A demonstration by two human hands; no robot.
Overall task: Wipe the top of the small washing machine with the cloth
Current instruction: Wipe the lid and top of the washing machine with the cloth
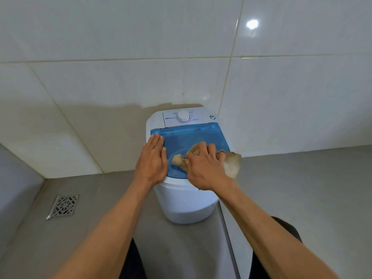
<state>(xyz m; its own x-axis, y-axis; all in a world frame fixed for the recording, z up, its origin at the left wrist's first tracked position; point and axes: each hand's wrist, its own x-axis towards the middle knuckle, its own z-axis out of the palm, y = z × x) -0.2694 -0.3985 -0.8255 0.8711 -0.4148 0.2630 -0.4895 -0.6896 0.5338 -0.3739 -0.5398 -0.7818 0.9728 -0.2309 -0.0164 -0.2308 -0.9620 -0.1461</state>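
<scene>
Two hands: left hand (152,159) flat, fingers straight, on translucent blue plastic washing-machine lid (193,135); right hand (205,168) presses crumpled tan cloth (231,164), fingers curled.

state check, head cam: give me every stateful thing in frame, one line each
blue lid: closed, flat on the washing machine
washing machine: upright on the floor, against the tiled wall
dial: on the rear panel, setting unreadable
cloth: crumpled on the lid, one end hanging over the right edge
left hand: flat, fingers straight, resting on the lid's left edge
right hand: fingers curled on the cloth, pressing it to the lid
floor drain: grate in place
</scene>
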